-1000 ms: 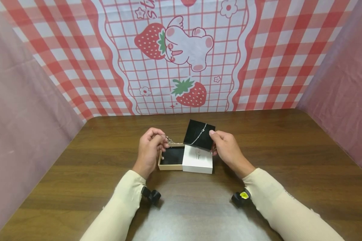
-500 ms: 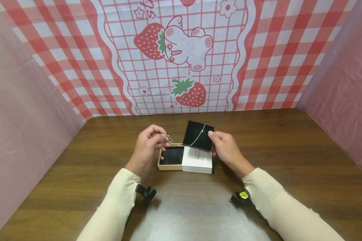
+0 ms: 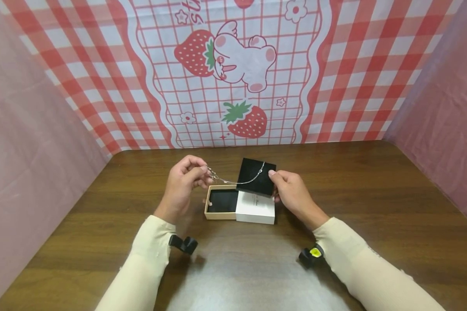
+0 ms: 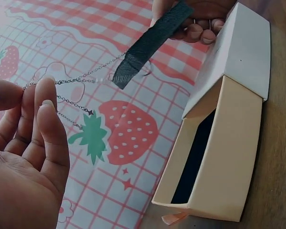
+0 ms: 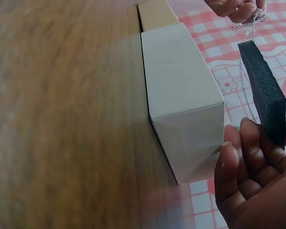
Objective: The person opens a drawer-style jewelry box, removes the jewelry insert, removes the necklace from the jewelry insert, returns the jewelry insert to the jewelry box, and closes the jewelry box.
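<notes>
My left hand [image 3: 180, 183] pinches one part of a thin silver chain necklace [image 3: 235, 183] between thumb and fingers. Short strands dangle below those fingertips in the left wrist view. From there the necklace sags across to a square black foam pad [image 3: 252, 175] and runs over its face. My right hand [image 3: 295, 192] grips the pad by its right edge, thumb on the face, holding it tilted above the box. Seen edge-on, the pad [image 5: 264, 93] has chain on both sides. Below lies a gift box with a white sleeve [image 3: 255, 214] and a half-pulled tan drawer [image 3: 220, 216], black inside.
A small pinkish ribbon tab [image 4: 174, 218] sticks out at the drawer's end. The box lies on a brown wooden table [image 3: 334, 181]. Behind the table hangs a red checked cloth [image 3: 358, 73] printed with strawberries, with pink curtains [image 3: 35, 142] at the sides.
My left hand has moved left and slightly away from me, drawing the necklace out into a longer span. The right hand and the pad have barely moved; the box stays put.
</notes>
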`<action>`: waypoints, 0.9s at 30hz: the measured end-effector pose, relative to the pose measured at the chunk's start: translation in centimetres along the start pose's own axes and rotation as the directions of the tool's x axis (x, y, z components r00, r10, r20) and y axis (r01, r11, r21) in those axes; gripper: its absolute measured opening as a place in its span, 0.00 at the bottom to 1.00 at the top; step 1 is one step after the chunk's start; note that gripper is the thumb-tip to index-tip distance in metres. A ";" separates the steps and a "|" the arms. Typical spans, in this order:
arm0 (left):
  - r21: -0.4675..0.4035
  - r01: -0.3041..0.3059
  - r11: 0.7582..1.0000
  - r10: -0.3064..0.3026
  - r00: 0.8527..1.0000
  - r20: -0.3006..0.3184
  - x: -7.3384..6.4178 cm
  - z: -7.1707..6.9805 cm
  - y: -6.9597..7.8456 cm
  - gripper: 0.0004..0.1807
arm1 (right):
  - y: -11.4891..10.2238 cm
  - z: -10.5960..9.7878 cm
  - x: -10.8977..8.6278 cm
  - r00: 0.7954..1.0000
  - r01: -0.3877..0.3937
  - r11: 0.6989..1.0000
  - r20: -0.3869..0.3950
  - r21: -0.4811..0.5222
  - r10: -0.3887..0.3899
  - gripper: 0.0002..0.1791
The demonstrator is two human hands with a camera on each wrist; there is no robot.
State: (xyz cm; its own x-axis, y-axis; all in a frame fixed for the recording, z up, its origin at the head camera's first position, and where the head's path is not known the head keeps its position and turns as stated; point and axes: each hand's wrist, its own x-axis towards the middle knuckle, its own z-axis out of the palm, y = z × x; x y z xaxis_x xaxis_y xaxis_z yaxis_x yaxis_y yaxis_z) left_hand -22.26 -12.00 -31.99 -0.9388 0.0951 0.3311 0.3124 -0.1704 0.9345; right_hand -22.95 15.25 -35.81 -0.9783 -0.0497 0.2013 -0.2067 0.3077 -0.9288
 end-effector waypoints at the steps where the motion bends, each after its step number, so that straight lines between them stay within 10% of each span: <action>1: -0.001 0.001 1.000 -0.001 1.000 -0.003 0.0 0.0 0.0 0.04 | 0.0 0.0 0.0 1.000 0.001 1.000 0.000 -0.003 -0.001 0.24; 27: -0.047 -0.076 0.996 0.068 0.986 -0.149 0.6 -2.5 2.1 0.06 | 0.2 0.1 0.2 1.000 -0.003 0.999 0.005 -0.034 0.003 0.25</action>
State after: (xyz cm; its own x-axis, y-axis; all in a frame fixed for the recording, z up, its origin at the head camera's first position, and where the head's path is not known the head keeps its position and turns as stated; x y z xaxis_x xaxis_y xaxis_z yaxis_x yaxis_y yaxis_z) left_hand -22.49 -14.76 -30.13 -0.9264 -0.0642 0.3711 0.3758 -0.2228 0.8995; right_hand -23.14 15.22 -35.99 -0.9790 -0.0530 0.1967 -0.2029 0.3401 -0.9182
